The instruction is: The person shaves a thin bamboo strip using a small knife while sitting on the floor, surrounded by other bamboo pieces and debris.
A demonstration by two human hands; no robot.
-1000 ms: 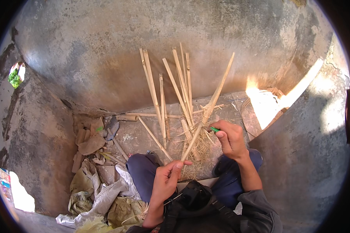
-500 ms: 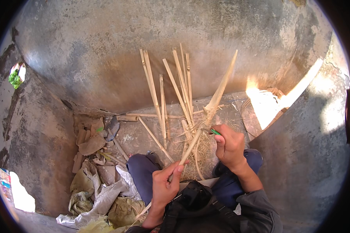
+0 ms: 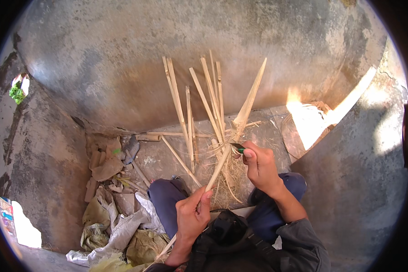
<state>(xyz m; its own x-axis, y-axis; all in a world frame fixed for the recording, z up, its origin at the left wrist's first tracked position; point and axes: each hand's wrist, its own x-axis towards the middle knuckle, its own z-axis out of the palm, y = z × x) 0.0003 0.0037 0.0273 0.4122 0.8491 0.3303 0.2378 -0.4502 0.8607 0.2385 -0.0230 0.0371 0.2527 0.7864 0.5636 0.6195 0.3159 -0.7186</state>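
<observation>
Slanting from near left to far right, a split bamboo strip (image 3: 222, 166) lies between the person's hands, its far end reaching up in front of the concrete wall (image 3: 136, 50). The left hand (image 3: 192, 212) grips its near part, thumb along the top, probably to steady it and set its angle. The right hand (image 3: 262, 167) is closed around the green handle of a small knife (image 3: 239, 148), whose dark blade points left at the strip's middle; curls there hide whether the edge touches. Gripping the handle close to the blade likely gives finer control. Bent legs (image 3: 164, 201) on both sides leave room between the knees for the loose shavings (image 3: 221, 195). More bamboo strips (image 3: 208, 97) lean against the far wall, perhaps to stay within reach.

The held piece is pale, straight and smooth near the left hand, broadening beyond the curls into a flat, pointed blade shape. The shavings are thin, wiry and tangled. The wall looks rough and blotchy, while crumpled woven sacks (image 3: 118, 226) slump in soft folds at near left.
</observation>
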